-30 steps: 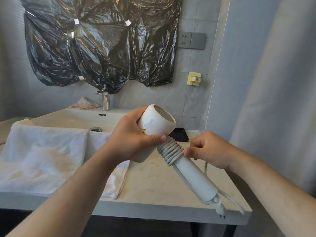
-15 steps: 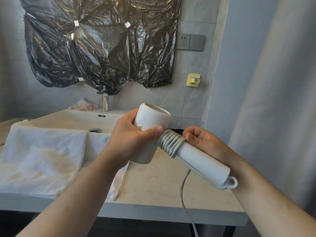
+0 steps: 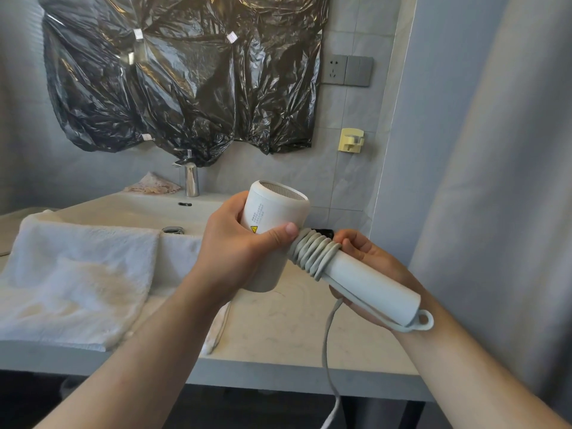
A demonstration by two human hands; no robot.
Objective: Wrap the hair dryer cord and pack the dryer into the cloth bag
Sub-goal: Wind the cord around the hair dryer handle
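A white hair dryer (image 3: 368,275) is held above the counter, its handle pointing lower right. My left hand (image 3: 238,243) grips the dryer's barrel, thumb across the front. Several turns of grey cord (image 3: 314,252) are coiled around the top of the handle. My right hand (image 3: 365,255) is behind and under the handle, fingers curled on the cord beside the coil. The loose cord (image 3: 326,345) hangs down from the handle past the counter edge. The plug and any cloth bag are out of sight.
A white towel (image 3: 77,274) lies over the left of the counter (image 3: 294,329) and the sink (image 3: 139,209). A chrome tap (image 3: 191,178) stands behind it, black plastic sheeting (image 3: 185,72) covers the wall, and a grey curtain (image 3: 501,181) hangs at right.
My right hand carried the cord around behind the handle, adding to the coil. The dryer's handle swung up, and the free cord now hangs straight down in front of the counter.
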